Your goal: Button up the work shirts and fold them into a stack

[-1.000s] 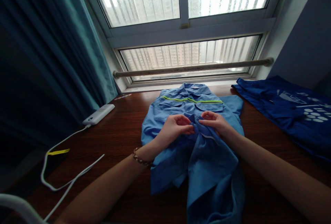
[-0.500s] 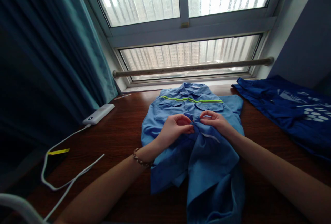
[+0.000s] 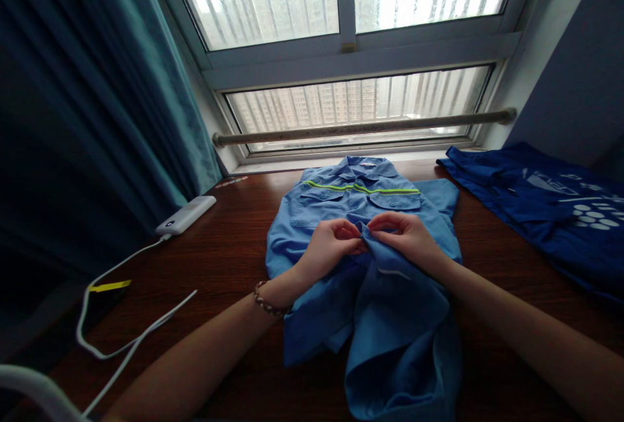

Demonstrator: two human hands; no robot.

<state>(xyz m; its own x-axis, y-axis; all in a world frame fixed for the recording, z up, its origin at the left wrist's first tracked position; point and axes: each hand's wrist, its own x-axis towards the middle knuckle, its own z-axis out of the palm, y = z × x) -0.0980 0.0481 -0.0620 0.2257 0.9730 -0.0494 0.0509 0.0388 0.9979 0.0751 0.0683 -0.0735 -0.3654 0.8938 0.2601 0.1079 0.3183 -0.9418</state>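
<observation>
A light blue work shirt [image 3: 312,204] with a collar, flap pockets and a yellow-green stripe lies on the brown wooden table, its collar toward the window. My left hand [image 3: 336,240] pinches the cloth near the shirt's middle front, thumb and fingers closed. Right beside it, my right hand [image 3: 402,233] is closed on the same raised fold, the fingertips of both hands almost meeting. From there the lower right part of the shirt bulges toward me in a loose loop, with a short white line on it. Whatever small detail lies between the fingertips is hidden.
Darker blue clothing [image 3: 550,214] with white print lies at the right. A white power bank [image 3: 186,215] with a white cable [image 3: 104,266] sits at the left, near a yellow strip [image 3: 111,286] and the curtain [image 3: 121,97]. A rail [image 3: 365,128] crosses the window behind.
My right hand has moved slightly left, closer to my left hand, and its fingers have closed more on the cloth. The lower loop of the shirt has shifted and opened wider.
</observation>
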